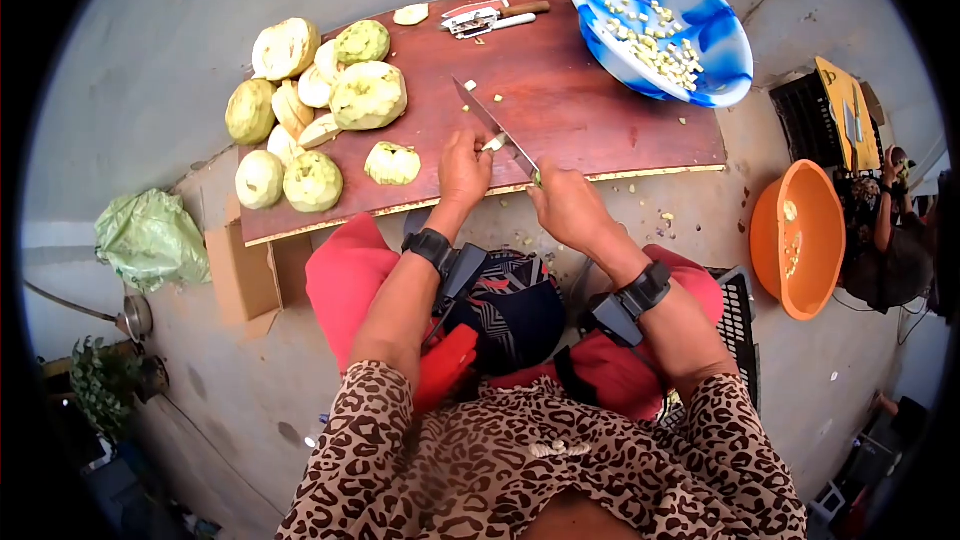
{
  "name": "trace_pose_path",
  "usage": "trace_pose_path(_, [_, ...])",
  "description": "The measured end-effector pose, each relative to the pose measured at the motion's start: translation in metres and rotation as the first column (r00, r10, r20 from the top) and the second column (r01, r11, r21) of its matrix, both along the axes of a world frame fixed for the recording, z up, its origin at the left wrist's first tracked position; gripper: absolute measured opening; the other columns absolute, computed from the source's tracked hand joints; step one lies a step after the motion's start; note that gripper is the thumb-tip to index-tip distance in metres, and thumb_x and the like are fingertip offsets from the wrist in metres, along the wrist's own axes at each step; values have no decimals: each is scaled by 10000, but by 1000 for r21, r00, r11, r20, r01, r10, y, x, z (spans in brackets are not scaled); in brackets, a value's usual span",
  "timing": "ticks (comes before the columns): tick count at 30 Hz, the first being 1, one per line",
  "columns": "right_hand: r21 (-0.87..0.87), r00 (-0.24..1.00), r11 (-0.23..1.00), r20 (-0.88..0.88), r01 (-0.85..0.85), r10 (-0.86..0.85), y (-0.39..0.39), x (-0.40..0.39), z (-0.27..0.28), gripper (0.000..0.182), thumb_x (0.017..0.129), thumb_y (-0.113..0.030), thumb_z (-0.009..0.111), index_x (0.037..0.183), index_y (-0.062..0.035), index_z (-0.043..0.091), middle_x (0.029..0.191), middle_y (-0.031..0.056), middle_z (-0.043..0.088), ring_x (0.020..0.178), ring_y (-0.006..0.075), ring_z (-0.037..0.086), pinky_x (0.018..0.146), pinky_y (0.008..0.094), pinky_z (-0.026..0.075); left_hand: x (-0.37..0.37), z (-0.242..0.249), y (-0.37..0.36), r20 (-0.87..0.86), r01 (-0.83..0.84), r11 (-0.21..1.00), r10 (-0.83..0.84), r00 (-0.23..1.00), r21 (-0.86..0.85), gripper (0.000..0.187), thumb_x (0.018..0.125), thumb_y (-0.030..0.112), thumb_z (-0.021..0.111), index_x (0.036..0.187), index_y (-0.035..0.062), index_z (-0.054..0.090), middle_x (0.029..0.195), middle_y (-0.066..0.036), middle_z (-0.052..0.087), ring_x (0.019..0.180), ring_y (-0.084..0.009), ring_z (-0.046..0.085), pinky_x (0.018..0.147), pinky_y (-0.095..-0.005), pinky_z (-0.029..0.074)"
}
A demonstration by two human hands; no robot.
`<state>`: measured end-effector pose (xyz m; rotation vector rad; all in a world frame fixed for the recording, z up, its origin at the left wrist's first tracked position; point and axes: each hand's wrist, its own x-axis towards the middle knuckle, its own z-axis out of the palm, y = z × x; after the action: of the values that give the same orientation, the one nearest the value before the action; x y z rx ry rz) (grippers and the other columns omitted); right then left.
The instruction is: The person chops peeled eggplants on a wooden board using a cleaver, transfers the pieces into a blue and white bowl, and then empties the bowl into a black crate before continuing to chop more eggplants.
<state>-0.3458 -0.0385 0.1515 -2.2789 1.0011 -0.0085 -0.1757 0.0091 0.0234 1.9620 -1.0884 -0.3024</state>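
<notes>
A kitchen knife (487, 118) is near the center of the frame, just above the near edge of a dark red tabletop (620, 140); its long axis runs diagonally, with the tip pointing to the upper left and the handle to the lower right. The right hand (573, 205) is closed around that handle, only a bit of green showing by the fingers. The left hand (465, 170) is curled, its fingertips pinching a small pale piece (495, 142) against the blade. A few loose cubes (470, 85) lie around the tip. Left of the left hand sits a cut chunk (392, 164), and beyond it, at upper left, a cluster of peeled pale-green vegetables (368, 95). Peeling tools (513, 23) lie at upper center, handles toward the right. At upper right, a blue-and-white basin (722, 32) tilts, with diced pieces (665, 55) inside. An orange basin (818, 230) is on the floor at right; a green plastic bag (150, 240) and a cardboard box (240, 275) are at left.
</notes>
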Motion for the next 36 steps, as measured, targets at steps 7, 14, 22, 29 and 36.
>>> trace_pose_path(7, [-50,997,997,-49,-63,61,5,3,-16,204,882,-129,574,955,19,454,831,293,627,814,470,612,710,530,481,-7,5,-1,136,-37,998,29,990,56,143,746,64,680,853,20,597,848,-126,589,815,-320,582,712,-421,473])
trace_pose_path(14, [-71,990,991,-93,-116,109,0,7,-16,169,899,-121,526,944,22,448,819,291,632,813,456,623,711,524,489,-8,8,-3,118,-45,998,39,992,47,142,733,74,685,819,22,583,825,-126,572,828,-335,558,708,-438,455])
trace_pose_path(22, [18,999,1000,-31,-18,19,-9,25,-44,177,867,-75,528,986,31,451,815,283,638,813,446,636,720,513,504,-5,8,-2,90,4,998,-9,996,62,154,713,49,700,804,27,578,819,-121,578,812,-320,572,703,-418,463])
trace_pose_path(29, [24,977,999,210,35,-39,-12,15,-40,240,881,-128,573,1007,19,430,795,283,629,793,475,607,700,530,481,-11,20,-9,160,-48,979,16,987,199,268,745,127,723,969,95,578,941,-141,565,865,-331,590,724,-442,477])
trace_pose_path(36, [64,904,967,345,247,-254,-25,7,-18,210,879,-113,605,980,14,471,748,273,609,750,492,577,641,511,450,-12,26,-18,282,154,920,-264,923,359,184,860,89,566,1044,90,552,1000,-193,517,927,-400,584,752,-497,494])
